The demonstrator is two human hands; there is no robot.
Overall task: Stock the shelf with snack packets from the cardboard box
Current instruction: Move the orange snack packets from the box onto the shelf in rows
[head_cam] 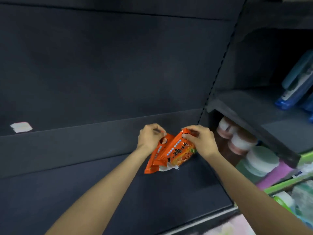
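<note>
Both hands out front over the dark shelf (101, 184), each pinching the top edge of an orange snack packet. Left hand (149, 137) has curled fingers and thumb on the top of the left packet (156, 158); right hand (199, 139) pinches the top corner of the right packet (180, 150), the one with black lettering and a food picture. The packets sit side by side, touching and partly overlapping, the right one in front of the left. Each long axis runs from the lower edge on the shelf board up and away toward the back panel (110, 65), so both lean tilted, not upright and not flat. Lower ends touch the shelf board, tops are in the fingers. The pair is dead ahead, right of centre in the bay, near the slotted upright (218, 73) that splits this bay from the next; the right hand is the nearer one to that upright. Likely step: standing the packets up or setting them back against the panel; they may flop forward on release. The rest of this bay shows only a pale label (21, 127) far left. Next bay right holds white-capped jars (237, 141) on its lower level and blue packs (296, 85) above. The cardboard box is not in view.
</note>
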